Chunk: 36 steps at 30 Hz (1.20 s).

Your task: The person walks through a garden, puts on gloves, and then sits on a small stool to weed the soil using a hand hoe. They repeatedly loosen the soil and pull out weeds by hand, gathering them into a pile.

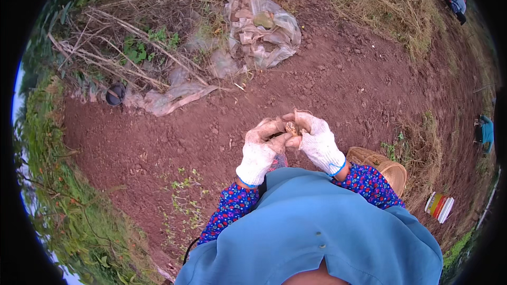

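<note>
Both my hands, in soil-stained white knitted gloves with blue cuff edges, meet in front of my body above reddish-brown soil (222, 126). Between their fingertips is a small, lumpy, brownish-yellow object (292, 128), too small to name surely. My left hand (262, 146) touches it from the left with thumb and fingers. My right hand (315, 136) grips it from the right, its fingers curled over it. Parts of the object are hidden by the gloved fingers.
A woven basket (392, 174) stands by my right arm, with a white, red and yellow bucket (439, 207) beyond. Crumpled plastic sheeting (273, 43), dry stalks (130, 27) and a black bucket (115, 94) lie ahead. Two people (456, 2) are bent over far right.
</note>
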Each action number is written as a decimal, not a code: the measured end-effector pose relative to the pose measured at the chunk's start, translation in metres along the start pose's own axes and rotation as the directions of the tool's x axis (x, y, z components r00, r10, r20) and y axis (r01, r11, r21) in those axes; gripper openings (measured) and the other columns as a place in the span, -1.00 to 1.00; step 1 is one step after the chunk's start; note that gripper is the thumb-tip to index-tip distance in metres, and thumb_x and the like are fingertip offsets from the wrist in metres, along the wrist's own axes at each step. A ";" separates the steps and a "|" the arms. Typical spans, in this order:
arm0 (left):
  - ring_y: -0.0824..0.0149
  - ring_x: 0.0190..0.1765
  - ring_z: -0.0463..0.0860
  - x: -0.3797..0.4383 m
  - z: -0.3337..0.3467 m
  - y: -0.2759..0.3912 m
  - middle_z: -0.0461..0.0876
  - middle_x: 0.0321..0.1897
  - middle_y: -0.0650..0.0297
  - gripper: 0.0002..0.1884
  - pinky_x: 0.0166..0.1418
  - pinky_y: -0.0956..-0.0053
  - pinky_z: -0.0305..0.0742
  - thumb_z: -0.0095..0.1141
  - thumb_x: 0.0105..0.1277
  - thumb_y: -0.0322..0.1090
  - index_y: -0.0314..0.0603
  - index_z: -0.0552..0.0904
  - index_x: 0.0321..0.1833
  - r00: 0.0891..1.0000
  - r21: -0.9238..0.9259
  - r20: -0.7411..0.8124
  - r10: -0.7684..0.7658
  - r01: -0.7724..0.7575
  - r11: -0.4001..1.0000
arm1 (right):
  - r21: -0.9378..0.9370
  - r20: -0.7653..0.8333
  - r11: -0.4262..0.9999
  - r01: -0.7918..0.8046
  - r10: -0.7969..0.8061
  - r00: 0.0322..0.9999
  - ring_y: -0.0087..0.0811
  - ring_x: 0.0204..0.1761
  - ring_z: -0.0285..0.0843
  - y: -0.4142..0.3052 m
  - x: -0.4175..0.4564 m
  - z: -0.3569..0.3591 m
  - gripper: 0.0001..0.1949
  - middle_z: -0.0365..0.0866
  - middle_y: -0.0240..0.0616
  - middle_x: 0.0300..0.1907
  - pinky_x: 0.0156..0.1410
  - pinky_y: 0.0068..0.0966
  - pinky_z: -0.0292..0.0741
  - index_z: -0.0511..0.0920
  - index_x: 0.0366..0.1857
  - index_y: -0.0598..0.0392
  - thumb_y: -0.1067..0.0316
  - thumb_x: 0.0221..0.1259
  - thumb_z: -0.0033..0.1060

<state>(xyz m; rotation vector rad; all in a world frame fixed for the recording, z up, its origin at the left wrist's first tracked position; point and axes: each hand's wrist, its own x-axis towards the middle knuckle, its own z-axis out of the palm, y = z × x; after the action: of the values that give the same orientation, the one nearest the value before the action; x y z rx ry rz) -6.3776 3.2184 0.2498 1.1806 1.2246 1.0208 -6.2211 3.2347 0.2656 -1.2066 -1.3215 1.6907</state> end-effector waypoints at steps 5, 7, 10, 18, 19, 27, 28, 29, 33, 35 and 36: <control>0.40 -0.30 0.58 0.070 -0.025 0.010 0.58 -0.31 0.18 -0.84 -0.27 0.54 0.47 0.17 0.12 -0.50 -0.39 0.59 -0.24 0.995 -0.166 0.019 -0.098 0.100 0.981 | 0.141 0.017 0.989 -0.041 0.039 0.999 -0.55 -0.10 0.49 -0.024 0.071 -0.009 -0.56 0.57 -0.29 -0.13 -0.05 -0.58 0.48 0.45 0.02 0.22 0.47 -0.01 0.31; 0.43 -0.51 0.59 0.094 -0.025 0.012 0.62 -0.31 0.12 -0.76 -0.55 0.61 0.45 0.13 0.16 -0.56 -0.45 0.52 -0.10 0.990 -0.288 0.015 -0.139 0.137 0.948 | 0.390 0.009 0.910 -0.140 0.148 0.989 -0.58 -0.17 0.49 -0.037 0.089 -0.015 -0.60 0.57 -0.32 -0.18 -0.13 -0.62 0.49 0.46 0.01 0.20 0.50 0.03 0.27; 0.39 -0.49 0.62 0.120 -0.017 0.014 0.63 -0.28 0.04 -0.63 -0.53 0.60 0.50 0.13 0.17 -0.51 -0.51 0.44 0.04 0.985 -0.307 -0.047 -0.169 0.146 0.940 | 0.355 -0.049 0.925 -0.136 0.163 0.985 -0.66 -0.36 0.44 -0.037 0.111 -0.027 -0.64 0.57 -0.36 -0.24 -0.31 -0.69 0.43 0.46 -0.01 0.19 0.50 0.07 0.24; 0.38 -0.35 0.63 0.172 0.013 0.048 0.63 -0.27 0.09 -0.61 -0.37 0.60 0.50 0.14 0.19 -0.45 -0.49 0.45 0.07 0.971 -0.404 -0.175 -0.166 0.083 0.911 | 0.065 -0.137 0.995 0.074 -0.064 0.988 -0.62 -0.31 0.45 -0.059 0.149 -0.068 -0.70 0.56 -0.38 -0.27 -0.28 -0.65 0.41 0.55 -0.09 0.20 0.31 0.12 0.25; 0.38 -0.35 0.63 0.176 0.015 0.050 0.63 -0.28 0.10 -0.62 -0.36 0.60 0.50 0.13 0.20 -0.46 -0.49 0.45 0.06 0.972 -0.399 -0.147 -0.185 0.113 0.910 | 0.068 -0.138 0.994 0.081 -0.071 0.988 -0.62 -0.30 0.45 -0.063 0.151 -0.073 -0.70 0.56 -0.37 -0.28 -0.26 -0.65 0.42 0.55 -0.09 0.20 0.31 0.12 0.26; 0.41 -0.34 0.62 0.203 0.022 0.060 0.64 -0.31 0.13 -0.73 -0.33 0.62 0.50 0.05 0.23 -0.55 -0.48 0.52 -0.01 0.979 -0.319 -0.026 -0.205 0.186 0.929 | -0.069 -0.133 0.986 0.151 -0.159 0.978 -0.58 -0.23 0.48 -0.082 0.161 -0.104 -0.72 0.56 -0.33 -0.29 -0.13 -0.60 0.48 0.52 -0.14 0.25 0.44 0.05 0.27; 0.40 -0.34 0.62 0.203 0.025 0.064 0.63 -0.30 0.12 -0.75 -0.31 0.61 0.51 0.05 0.23 -0.55 -0.49 0.53 -0.04 0.976 -0.368 -0.044 -0.215 0.184 0.911 | -0.100 -0.110 0.982 0.160 -0.171 0.979 -0.58 -0.22 0.48 -0.086 0.160 -0.104 -0.72 0.56 -0.32 -0.29 -0.12 -0.59 0.48 0.51 -0.14 0.25 0.46 0.04 0.27; 0.39 -0.34 0.62 0.203 0.024 0.064 0.63 -0.29 0.11 -0.75 -0.30 0.61 0.52 0.05 0.23 -0.55 -0.50 0.53 -0.04 0.979 -0.362 -0.036 -0.202 0.176 0.916 | -0.130 -0.086 0.977 0.171 -0.182 0.979 -0.57 -0.21 0.48 -0.093 0.159 -0.103 -0.71 0.56 -0.32 -0.28 -0.10 -0.59 0.49 0.50 -0.14 0.26 0.47 0.03 0.28; 0.38 -0.37 0.60 0.200 0.027 0.070 0.61 -0.29 0.09 -0.72 -0.32 0.60 0.51 0.02 0.23 -0.53 -0.55 0.47 -0.01 0.981 -0.407 -0.034 -0.192 0.162 0.899 | -0.002 -0.111 0.976 0.217 -0.216 0.970 -0.51 -0.18 0.51 -0.078 0.162 -0.099 -0.61 0.57 -0.29 -0.16 -0.05 -0.56 0.46 0.52 -0.07 0.24 0.27 0.03 0.33; 0.39 -0.42 0.57 0.197 0.028 0.071 0.59 -0.32 0.10 -0.69 -0.37 0.59 0.48 0.00 0.22 -0.53 -0.57 0.43 0.01 0.977 -0.473 -0.050 -0.207 0.159 0.867 | 0.074 -0.114 0.982 0.175 -0.166 0.980 -0.55 -0.16 0.48 -0.087 0.157 -0.095 -0.69 0.57 -0.30 -0.21 -0.05 -0.59 0.46 0.50 -0.10 0.26 0.39 0.07 0.26; 0.40 -0.46 0.55 0.196 0.028 0.070 0.58 -0.35 0.11 -0.67 -0.41 0.59 0.45 0.00 0.22 -0.53 -0.57 0.41 0.03 0.977 -0.513 -0.046 -0.208 0.155 0.844 | 0.113 -0.115 0.982 0.154 -0.141 0.983 -0.58 -0.15 0.47 -0.092 0.155 -0.093 -0.73 0.56 -0.30 -0.24 -0.06 -0.60 0.47 0.49 -0.12 0.27 0.45 0.10 0.23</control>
<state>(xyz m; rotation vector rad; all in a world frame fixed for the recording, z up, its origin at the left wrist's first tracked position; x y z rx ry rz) -6.3285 3.4184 0.2919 0.5944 1.0298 1.1756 -6.1918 3.4306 0.3081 -1.0854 -1.1963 1.5563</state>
